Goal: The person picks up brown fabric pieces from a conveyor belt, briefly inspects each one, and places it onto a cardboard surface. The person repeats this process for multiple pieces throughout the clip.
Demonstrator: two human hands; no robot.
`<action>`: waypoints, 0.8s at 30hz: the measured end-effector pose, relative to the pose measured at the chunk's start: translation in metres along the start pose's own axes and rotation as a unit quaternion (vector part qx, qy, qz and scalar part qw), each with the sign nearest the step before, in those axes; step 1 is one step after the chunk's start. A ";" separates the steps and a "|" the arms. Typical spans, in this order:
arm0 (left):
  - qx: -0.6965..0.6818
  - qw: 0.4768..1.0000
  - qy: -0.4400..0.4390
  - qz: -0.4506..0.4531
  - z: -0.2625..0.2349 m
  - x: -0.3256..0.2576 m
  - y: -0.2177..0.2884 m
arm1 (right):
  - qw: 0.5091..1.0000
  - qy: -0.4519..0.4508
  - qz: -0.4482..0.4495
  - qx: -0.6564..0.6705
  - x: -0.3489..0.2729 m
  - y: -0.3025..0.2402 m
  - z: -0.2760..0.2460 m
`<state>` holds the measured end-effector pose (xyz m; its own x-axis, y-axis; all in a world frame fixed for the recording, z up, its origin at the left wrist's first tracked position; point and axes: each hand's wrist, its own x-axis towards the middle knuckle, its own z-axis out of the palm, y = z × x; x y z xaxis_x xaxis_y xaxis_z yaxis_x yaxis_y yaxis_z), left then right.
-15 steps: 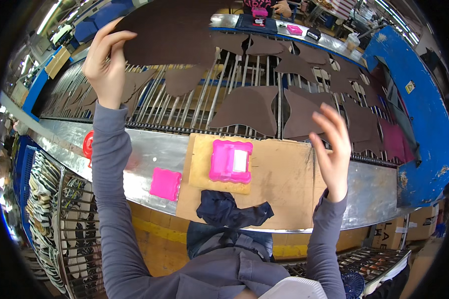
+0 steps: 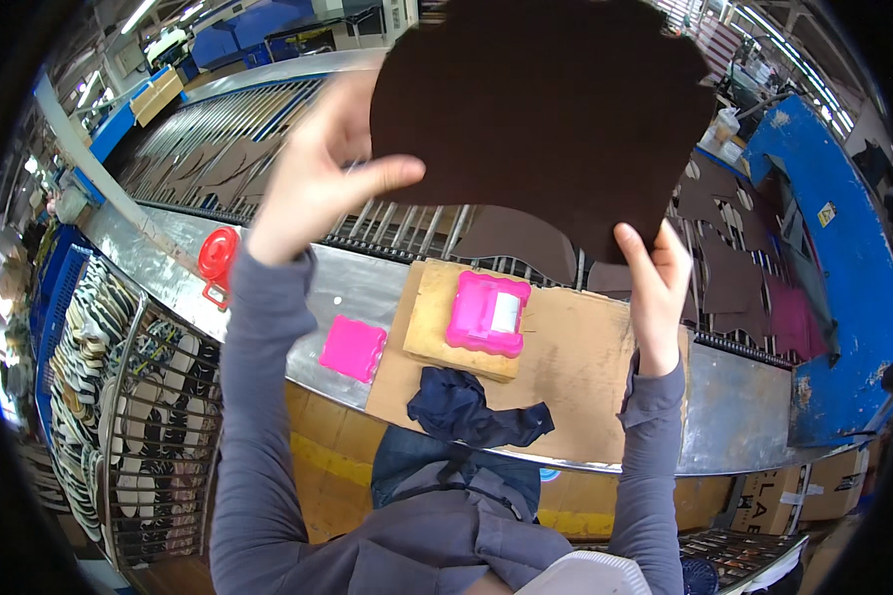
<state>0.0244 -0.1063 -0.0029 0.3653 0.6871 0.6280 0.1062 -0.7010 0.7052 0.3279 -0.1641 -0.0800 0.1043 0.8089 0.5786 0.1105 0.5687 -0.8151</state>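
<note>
A large dark brown sheet, likely cut leather with a curved outline (image 2: 536, 109), is raised between my two hands above the roller conveyor. My left hand (image 2: 332, 164), somewhat smeared, grips its left edge with the thumb across the front. At its lower right corner my right hand (image 2: 657, 283) pinches it, thumb in front and the other fingers mostly behind. Below, a bright pink scalloped box with a white label (image 2: 481, 315) sits on a yellowish block (image 2: 427, 332). A crumpled navy cloth (image 2: 461, 409) lies in front of the block.
Cardboard (image 2: 575, 397) covers part of the metal table (image 2: 734, 397). Left of it are a flat pink scalloped square (image 2: 354, 347) and a red round container (image 2: 218, 253). More brown pieces (image 2: 516, 238) lie on the rollers. A blue machine frame (image 2: 843, 288) stands at right, a rack of shoe parts (image 2: 159, 436) at left.
The brown sheet has come nearer and to the right, now facing me broadly. My left hand has moved right and lower; my right hand, empty before, now grips the sheet's corner.
</note>
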 end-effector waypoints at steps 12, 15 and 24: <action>0.152 0.981 0.078 -0.097 -0.017 -0.118 -0.091 | 0.956 -0.216 -0.026 -0.195 -0.032 0.095 0.040; 0.175 0.976 0.075 -0.101 -0.024 -0.124 -0.091 | 0.946 -0.240 -0.028 -0.214 -0.033 0.102 0.047; 0.123 0.980 0.095 -0.123 -0.018 -0.137 -0.104 | 0.945 -0.242 -0.058 -0.212 -0.039 0.099 0.046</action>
<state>-0.0531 -0.1239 -0.1568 0.1236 0.8482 0.5150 0.3969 -0.5179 0.7578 0.2892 -0.1328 -0.1848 -0.3851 0.7768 0.4983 0.4901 0.6296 -0.6028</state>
